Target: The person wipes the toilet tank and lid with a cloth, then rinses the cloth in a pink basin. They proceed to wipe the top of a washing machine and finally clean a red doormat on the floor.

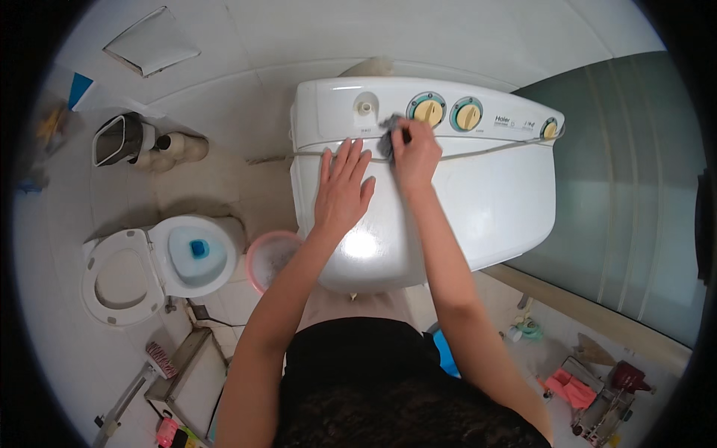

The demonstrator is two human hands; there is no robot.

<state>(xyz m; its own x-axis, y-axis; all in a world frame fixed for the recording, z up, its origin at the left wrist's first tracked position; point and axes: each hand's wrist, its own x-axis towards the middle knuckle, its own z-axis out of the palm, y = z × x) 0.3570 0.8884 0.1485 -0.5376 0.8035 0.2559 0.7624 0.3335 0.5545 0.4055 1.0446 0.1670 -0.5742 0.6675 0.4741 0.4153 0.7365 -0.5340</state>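
A white Haier washing machine (493,190) stands before me, with yellow knobs on its raised control panel (330,106). In my right hand (417,154) is a crumpled grey cloth (387,140), held at the panel's lower edge, left of the large yellow knob (428,113). My left hand (343,190) lies flat with fingers spread on the lid, its fingertips near the seam below the panel. A thin grey hose or cord (482,151) runs across the top and passes by both hands. Left of the cloth is a round inlet fitting (366,107) in a recess.
A toilet (196,280) with its seat raised stands at the left, and a pink-rimmed basin (255,252) is on the floor beside the machine. Right of the machine is a frosted glass panel (627,185). A wire rack with a pink cloth (571,387) stands at lower right.
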